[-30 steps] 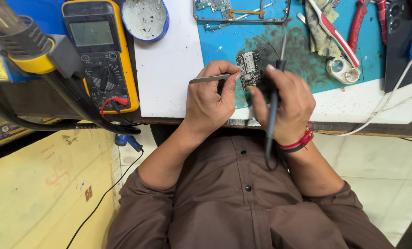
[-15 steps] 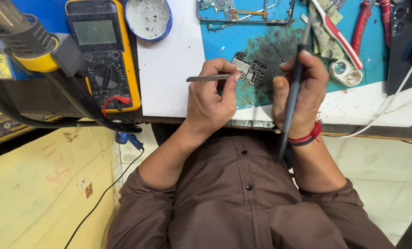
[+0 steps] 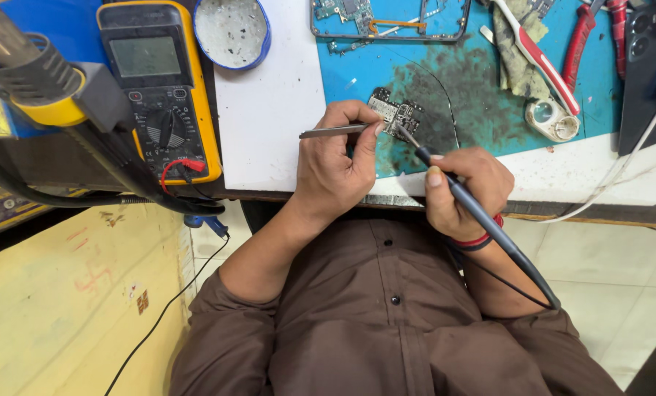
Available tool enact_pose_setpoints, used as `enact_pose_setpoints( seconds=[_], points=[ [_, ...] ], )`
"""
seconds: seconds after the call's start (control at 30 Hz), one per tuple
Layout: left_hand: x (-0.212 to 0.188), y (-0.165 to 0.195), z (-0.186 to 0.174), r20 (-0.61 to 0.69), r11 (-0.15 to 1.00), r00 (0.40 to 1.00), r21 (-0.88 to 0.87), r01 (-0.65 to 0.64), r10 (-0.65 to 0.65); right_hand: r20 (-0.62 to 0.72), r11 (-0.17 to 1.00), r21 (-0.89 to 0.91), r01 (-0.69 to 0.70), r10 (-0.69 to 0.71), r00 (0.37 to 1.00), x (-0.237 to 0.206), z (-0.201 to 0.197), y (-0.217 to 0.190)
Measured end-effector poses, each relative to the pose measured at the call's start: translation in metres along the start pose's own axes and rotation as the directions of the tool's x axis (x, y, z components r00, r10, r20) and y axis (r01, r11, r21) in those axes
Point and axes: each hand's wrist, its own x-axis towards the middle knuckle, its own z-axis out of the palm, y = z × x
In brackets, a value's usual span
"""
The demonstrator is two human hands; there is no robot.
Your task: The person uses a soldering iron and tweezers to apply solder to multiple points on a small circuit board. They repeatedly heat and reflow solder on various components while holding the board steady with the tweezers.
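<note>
A small dark circuit board (image 3: pixel 395 110) lies on the stained blue work mat (image 3: pixel 489 95). My left hand (image 3: pixel 335 172) grips thin metal tweezers (image 3: pixel 332 132), and its fingertips rest at the board's left edge. My right hand (image 3: pixel 464 187) holds a black pen-shaped soldering iron (image 3: pixel 489 224) like a pencil. The iron's fine tip points up-left and touches the board's lower edge. Its cable trails back over my right wrist, which wears a red band.
A yellow multimeter (image 3: pixel 159 88) with a red lead sits left, beside a hot-air nozzle (image 3: pixel 27 73) and a round blue tin (image 3: pixel 232 29). An opened phone frame (image 3: pixel 387 18), toothbrush (image 3: pixel 537 62), red pliers (image 3: pixel 581 37), a white round holder (image 3: pixel 552 117) and a black phone (image 3: pixel 647 66) lie behind.
My right hand has drawn back to the right and swung the iron from nearly upright to slanted, bringing its tip onto the board. The left hand and tweezers have barely moved.
</note>
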Motion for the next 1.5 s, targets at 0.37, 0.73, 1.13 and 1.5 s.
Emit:
enact_pose_setpoints(
  seconds=[0.37,0.73,1.13,1.5],
  points=[
    [-0.0016,-0.0028,0.0014,-0.001,1.0,1.0,-0.019,0.003,-0.003,0.014,1.0,-0.014,0.026,-0.026,1.0,0.004,0.0014,-0.0002],
    [-0.0026,-0.0032,-0.0003,0.0,1.0,1.0,-0.028,-0.005,0.005,0.024,0.999,-0.002,0.047,-0.047,0.999,0.0046,0.002,-0.0012],
    [-0.0028,-0.0035,-0.0005,0.001,1.0,1.0,-0.011,-0.028,0.028,0.027,0.999,-0.013,0.031,-0.03,0.999,0.0044,0.0019,-0.0019],
    [-0.0024,-0.0019,-0.0002,0.007,0.999,1.0,-0.033,0.0,0.0,0.018,1.0,-0.022,0.019,-0.019,1.0,0.0033,0.0025,-0.0029]
  ],
)
